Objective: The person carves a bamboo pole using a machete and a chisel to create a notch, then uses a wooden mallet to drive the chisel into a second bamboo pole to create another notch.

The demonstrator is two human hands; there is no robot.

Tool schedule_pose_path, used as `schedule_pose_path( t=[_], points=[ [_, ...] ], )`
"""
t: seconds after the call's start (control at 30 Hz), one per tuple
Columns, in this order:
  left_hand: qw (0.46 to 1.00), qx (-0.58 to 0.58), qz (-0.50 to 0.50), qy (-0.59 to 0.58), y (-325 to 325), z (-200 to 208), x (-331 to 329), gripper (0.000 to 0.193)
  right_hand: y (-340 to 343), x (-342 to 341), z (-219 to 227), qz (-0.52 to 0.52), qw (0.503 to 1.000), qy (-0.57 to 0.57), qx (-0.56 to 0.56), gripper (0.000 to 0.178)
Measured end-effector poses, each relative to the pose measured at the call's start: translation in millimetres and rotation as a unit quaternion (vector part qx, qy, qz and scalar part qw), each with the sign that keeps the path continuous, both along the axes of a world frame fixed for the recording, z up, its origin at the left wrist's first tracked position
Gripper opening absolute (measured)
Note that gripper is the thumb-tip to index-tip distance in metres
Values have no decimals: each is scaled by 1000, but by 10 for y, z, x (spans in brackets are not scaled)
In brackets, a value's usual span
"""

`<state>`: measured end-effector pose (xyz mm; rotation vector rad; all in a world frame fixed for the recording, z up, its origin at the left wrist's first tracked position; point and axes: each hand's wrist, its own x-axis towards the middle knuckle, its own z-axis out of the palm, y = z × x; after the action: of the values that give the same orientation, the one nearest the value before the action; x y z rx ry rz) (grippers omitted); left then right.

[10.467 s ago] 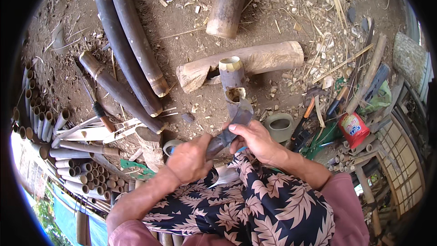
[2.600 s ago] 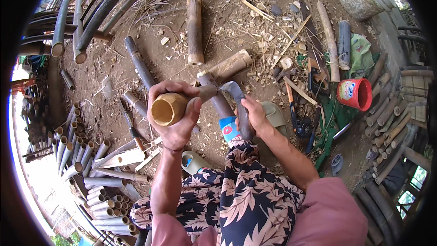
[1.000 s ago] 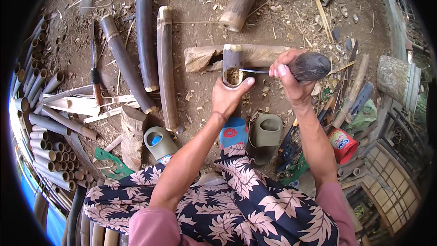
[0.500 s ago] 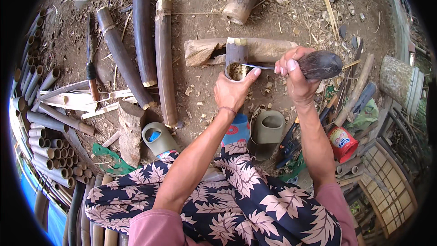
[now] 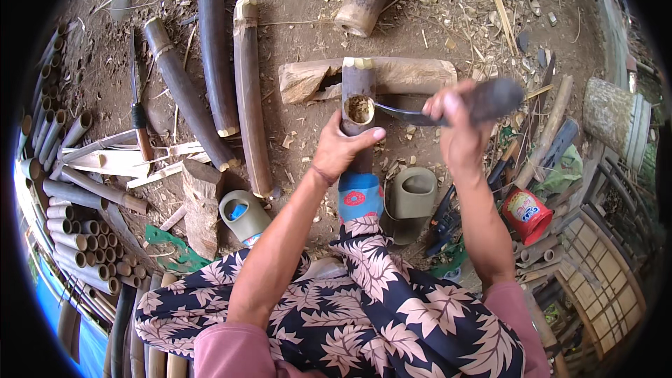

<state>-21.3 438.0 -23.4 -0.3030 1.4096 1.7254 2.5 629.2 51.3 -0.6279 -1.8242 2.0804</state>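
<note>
My left hand is wrapped around a dark bamboo piece that lies across a split wooden log. An opening cut in the upper side of the bamboo shows pale, rough fibre inside. The thumb stretches out along the bamboo below that opening. In my right hand is a knife with a thick dark handle, slightly smeared by motion. Its curved blade points left, with the tip at the right rim of the opening. The bamboo's near end reaches toward my foot in a blue sock.
Long bamboo poles lie to the left, beside a long knife with a wooden handle. Cut bamboo tubes are stacked at far left. A red container and tools lie at right. Chips litter the dirt ground.
My left thumb has moved down, away from the blade and opening. The knife's blade has turned to show more of its face, and its tip has drawn back to the rim.
</note>
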Motion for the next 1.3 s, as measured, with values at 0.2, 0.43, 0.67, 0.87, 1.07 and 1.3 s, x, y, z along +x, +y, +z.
schedule_pose_path(
  t=[0.2,0.43,0.67,0.87,1.07,1.3],
  points=[
    [996,68,-14,-54,-164,-111,-10,77,-439,429,140,306,895,182,270,18],
    [999,2,-43,9,-95,-85,24,65,-435,543,61,359,840,205,352,19],
    [997,-62,-7,51,50,-43,46,59,-307,649,-122,416,771,215,431,20],
    [995,-90,15,38,117,-33,46,59,-190,662,-274,442,727,237,469,17],
    [987,121,65,-85,-226,-234,173,75,-401,437,102,405,802,228,375,17],
    [985,117,54,-114,-236,-187,153,66,-488,322,95,469,796,204,322,18]
  ],
)
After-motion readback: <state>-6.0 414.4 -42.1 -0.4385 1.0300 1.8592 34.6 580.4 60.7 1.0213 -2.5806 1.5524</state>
